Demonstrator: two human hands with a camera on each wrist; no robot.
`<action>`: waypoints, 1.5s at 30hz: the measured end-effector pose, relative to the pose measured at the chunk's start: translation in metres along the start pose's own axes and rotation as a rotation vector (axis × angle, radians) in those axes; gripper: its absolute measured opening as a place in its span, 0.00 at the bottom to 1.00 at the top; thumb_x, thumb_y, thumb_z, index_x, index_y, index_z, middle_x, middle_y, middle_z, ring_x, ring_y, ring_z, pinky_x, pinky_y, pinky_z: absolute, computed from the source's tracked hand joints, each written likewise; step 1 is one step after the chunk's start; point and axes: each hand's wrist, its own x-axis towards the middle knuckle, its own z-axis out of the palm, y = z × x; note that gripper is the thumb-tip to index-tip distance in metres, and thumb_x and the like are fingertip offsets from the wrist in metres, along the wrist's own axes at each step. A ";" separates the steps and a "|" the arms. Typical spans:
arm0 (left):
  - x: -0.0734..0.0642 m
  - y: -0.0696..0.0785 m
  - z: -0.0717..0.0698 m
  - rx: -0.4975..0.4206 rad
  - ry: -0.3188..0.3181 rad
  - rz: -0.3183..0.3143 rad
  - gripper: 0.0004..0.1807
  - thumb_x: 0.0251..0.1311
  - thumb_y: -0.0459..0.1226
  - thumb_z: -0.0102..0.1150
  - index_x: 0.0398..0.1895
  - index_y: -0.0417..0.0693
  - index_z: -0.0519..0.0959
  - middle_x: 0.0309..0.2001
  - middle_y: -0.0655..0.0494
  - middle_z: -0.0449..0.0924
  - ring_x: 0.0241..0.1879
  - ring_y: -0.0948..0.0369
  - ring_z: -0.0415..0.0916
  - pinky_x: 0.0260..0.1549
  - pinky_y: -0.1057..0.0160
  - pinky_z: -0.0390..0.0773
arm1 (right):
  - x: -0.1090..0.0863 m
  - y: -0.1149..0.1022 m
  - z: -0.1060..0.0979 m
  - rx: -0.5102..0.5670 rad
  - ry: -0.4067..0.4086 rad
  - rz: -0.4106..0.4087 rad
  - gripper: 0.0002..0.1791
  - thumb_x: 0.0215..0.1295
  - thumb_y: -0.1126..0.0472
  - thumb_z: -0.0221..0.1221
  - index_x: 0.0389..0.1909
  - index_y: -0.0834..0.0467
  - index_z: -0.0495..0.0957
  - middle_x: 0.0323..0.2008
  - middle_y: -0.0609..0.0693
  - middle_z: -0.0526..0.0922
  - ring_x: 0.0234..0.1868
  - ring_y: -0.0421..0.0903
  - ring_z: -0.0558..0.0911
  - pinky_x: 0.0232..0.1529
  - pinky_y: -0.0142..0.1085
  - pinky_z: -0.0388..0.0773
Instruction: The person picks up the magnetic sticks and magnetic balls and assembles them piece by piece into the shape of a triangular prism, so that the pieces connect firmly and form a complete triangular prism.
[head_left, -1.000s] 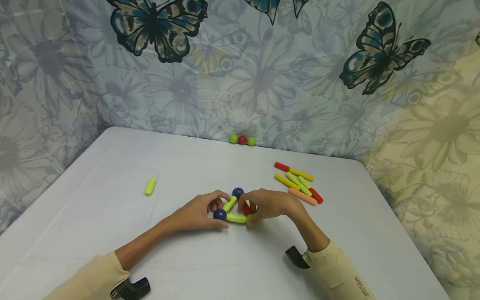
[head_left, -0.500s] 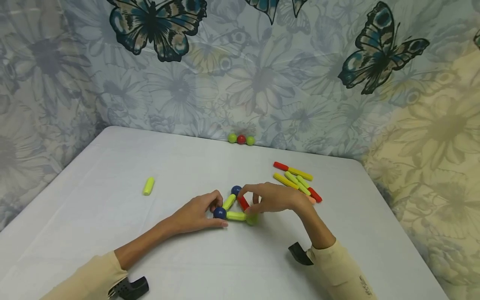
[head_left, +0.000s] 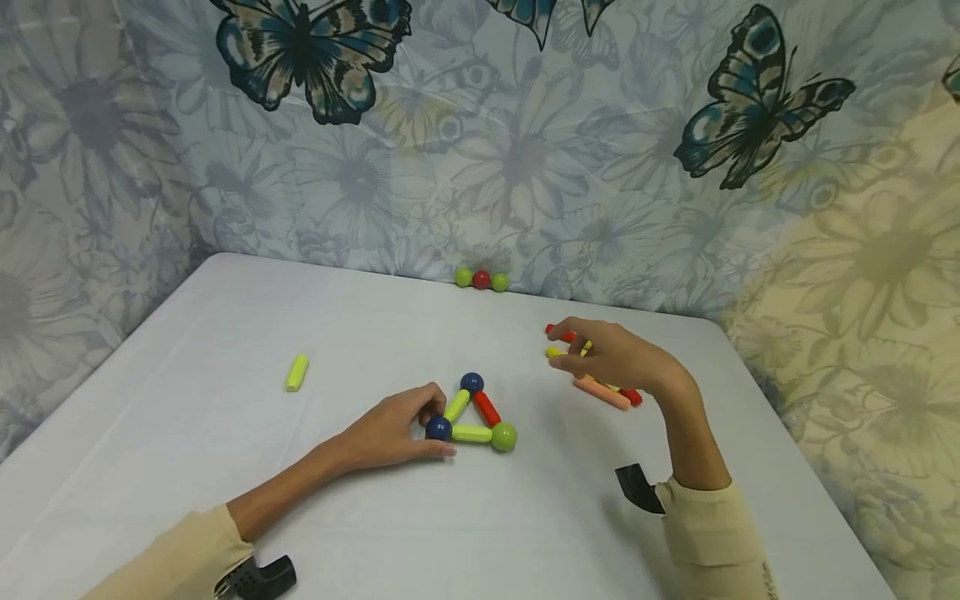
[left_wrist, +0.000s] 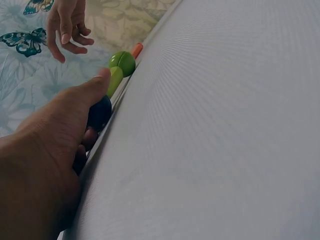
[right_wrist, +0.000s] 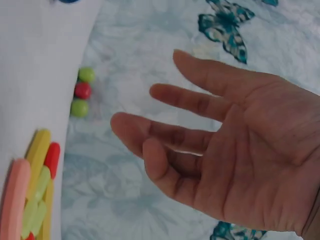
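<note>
A triangle of rods and balls lies on the table: a light green rod (head_left: 472,433), a second light green rod (head_left: 457,406) and a red rod (head_left: 487,408) join two dark blue balls and a green ball (head_left: 504,437). My left hand (head_left: 392,427) holds the near blue ball (head_left: 438,428) between thumb and curled fingers. The far blue ball (head_left: 472,382) stands free. My right hand (head_left: 618,354), holding nothing, hovers over the pile of rods with loosely bent fingers; it partly hides them in the head view. In the right wrist view, its palm (right_wrist: 250,155) shows bare.
The pile includes an orange rod (head_left: 602,393), a red rod (right_wrist: 52,160) and a yellow rod (right_wrist: 38,160). One light green rod (head_left: 297,372) lies alone at left. Two green balls and a red ball (head_left: 481,280) sit in a row at the white table's (head_left: 352,308) back edge, by the patterned wall.
My right hand has let go of the triangle's green-ball corner and moved right and back, over the rod pile. My left hand stays at the near blue ball.
</note>
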 end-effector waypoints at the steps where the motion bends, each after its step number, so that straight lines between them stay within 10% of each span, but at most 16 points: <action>1: -0.001 0.000 0.000 0.002 0.000 -0.006 0.25 0.57 0.57 0.75 0.47 0.60 0.73 0.38 0.66 0.74 0.40 0.67 0.71 0.39 0.70 0.74 | -0.002 0.002 -0.003 -0.009 0.011 0.008 0.24 0.75 0.51 0.61 0.66 0.56 0.74 0.48 0.57 0.86 0.45 0.48 0.85 0.49 0.45 0.81; 22: -0.003 -0.002 -0.001 0.005 0.016 -0.008 0.19 0.61 0.52 0.73 0.47 0.59 0.74 0.38 0.65 0.74 0.40 0.66 0.72 0.41 0.69 0.74 | 0.011 0.077 -0.012 -0.145 -0.151 0.427 0.20 0.71 0.62 0.62 0.58 0.68 0.73 0.53 0.66 0.80 0.46 0.58 0.86 0.48 0.53 0.80; 45: -0.002 -0.001 0.001 0.013 0.008 -0.015 0.20 0.61 0.51 0.73 0.48 0.61 0.74 0.39 0.66 0.74 0.41 0.66 0.72 0.41 0.70 0.74 | 0.021 0.105 0.009 -0.048 -0.280 0.467 0.07 0.69 0.68 0.53 0.44 0.63 0.67 0.28 0.50 0.71 0.27 0.43 0.70 0.32 0.33 0.68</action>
